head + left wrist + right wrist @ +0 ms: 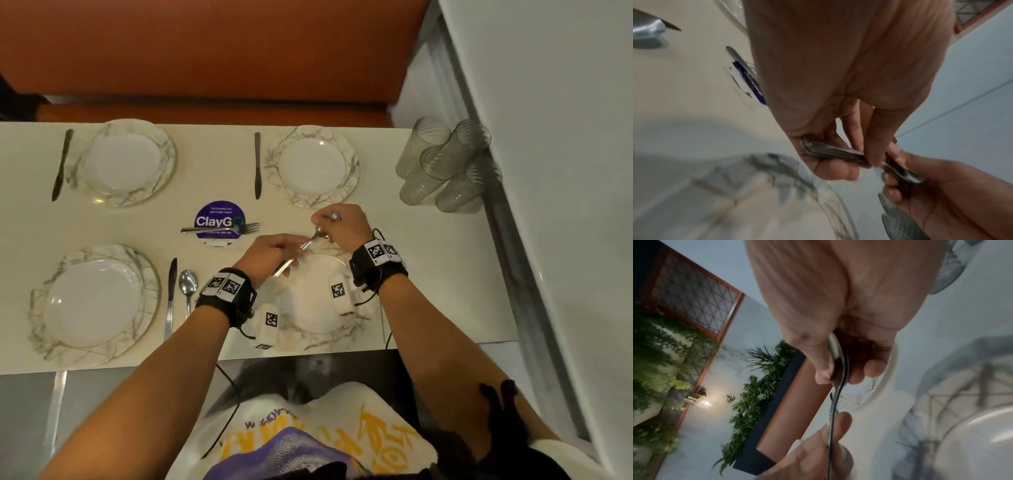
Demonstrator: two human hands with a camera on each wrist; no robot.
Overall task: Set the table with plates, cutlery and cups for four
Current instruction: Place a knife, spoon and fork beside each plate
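Observation:
Both hands hover over the near right plate (320,318) with a small bundle of metal spoons (310,244) between them. My left hand (277,255) grips the handles (838,154). My right hand (334,222) pinches the bowl end (838,356). Three more marbled plates lie at far left (126,162), far right (313,168) and near left (92,301). A knife lies beside the far left plate (62,164), another left of the far right plate (257,164), a third (170,298) right of the near left plate with a spoon (188,287) next to it.
Forks (222,228) lie across a purple round sticker (219,214) at the table's middle. Several clear ribbed cups (445,164) stand clustered at the table's far right corner against a white wall. An orange bench runs along the far side. The table's near edge is close to my body.

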